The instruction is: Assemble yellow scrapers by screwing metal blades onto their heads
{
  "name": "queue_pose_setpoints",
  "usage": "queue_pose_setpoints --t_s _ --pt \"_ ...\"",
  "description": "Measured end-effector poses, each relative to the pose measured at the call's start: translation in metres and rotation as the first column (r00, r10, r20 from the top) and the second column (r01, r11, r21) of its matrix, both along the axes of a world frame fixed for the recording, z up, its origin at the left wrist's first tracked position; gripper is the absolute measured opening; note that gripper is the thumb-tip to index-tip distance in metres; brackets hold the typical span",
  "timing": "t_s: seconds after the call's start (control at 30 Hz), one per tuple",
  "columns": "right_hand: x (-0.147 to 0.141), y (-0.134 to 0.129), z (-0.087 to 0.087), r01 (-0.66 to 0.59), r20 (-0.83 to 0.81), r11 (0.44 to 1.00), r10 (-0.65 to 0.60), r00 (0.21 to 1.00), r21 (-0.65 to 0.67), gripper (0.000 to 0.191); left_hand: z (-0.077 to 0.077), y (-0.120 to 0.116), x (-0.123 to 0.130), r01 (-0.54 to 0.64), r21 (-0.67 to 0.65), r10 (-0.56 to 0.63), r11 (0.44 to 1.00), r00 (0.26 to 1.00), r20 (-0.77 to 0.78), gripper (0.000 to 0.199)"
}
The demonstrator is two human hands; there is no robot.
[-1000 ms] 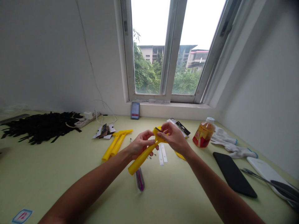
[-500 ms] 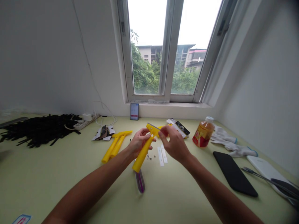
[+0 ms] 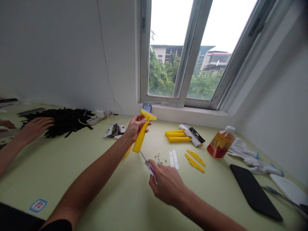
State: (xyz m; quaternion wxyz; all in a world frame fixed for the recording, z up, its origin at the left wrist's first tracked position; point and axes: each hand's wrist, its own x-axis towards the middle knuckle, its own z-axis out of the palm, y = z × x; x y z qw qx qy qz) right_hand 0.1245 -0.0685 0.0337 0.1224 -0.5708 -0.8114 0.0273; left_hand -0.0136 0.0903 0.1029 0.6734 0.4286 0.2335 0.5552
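My left hand point(image 3: 134, 129) is closed around the neck of a yellow scraper point(image 3: 140, 140), held upright with its blade head at the top. A screw shows in the head. My right hand point(image 3: 168, 181) grips a screwdriver point(image 3: 152, 172) by its clear and purple handle. The shaft points up and left to the bottom end of the scraper handle; I cannot tell whether the tip touches it. Small screws point(image 3: 158, 157) lie scattered beyond the right hand, beside two white strips point(image 3: 171, 159). Two curved yellow plastic pieces point(image 3: 194, 161) rest farther right.
Yellow handles point(image 3: 179, 139) and packets point(image 3: 195, 136) lie at the back; more packets point(image 3: 113, 131) lie left. Rightward are a bottle point(image 3: 219, 142), gloves point(image 3: 247, 158) and a black slab point(image 3: 255, 189). Another person's hand point(image 3: 36, 128) touches black strips point(image 3: 64, 120) at far left.
My right hand has left the scraper head and picked up the screwdriver from the table. My left hand still holds the scraper, now more upright. The view has shifted left, showing another person's hands.
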Motion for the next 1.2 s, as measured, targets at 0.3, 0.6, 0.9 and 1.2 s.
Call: queue_pose_setpoints --t_s 0.3,0.6,0.9,1.2 --pt "0.11 -0.006 0.11 0.399 -0.428 0.651 -0.124 0.895 0.646 0.019 0.004 -0.007 0.001 0.006 0.03 -0.006 1.0 1.0 0.007 0.032" --pt "0.136 -0.024 0.122 0.446 -0.501 0.485 -0.019 0.865 0.753 0.018 0.002 -0.025 0.012 0.095 0.102 -0.09 0.99 0.995 -0.046 0.03" --pt "0.138 -0.025 0.126 0.319 -0.375 0.532 -0.002 0.927 0.784 0.014 0.0 -0.03 0.015 0.124 0.113 -0.116 0.986 0.991 -0.074 0.031" --pt "0.14 -0.019 0.121 0.31 -0.374 0.547 0.007 0.927 0.778 0.015 -0.001 -0.033 0.018 0.141 0.115 -0.133 0.983 0.988 -0.078 0.031"
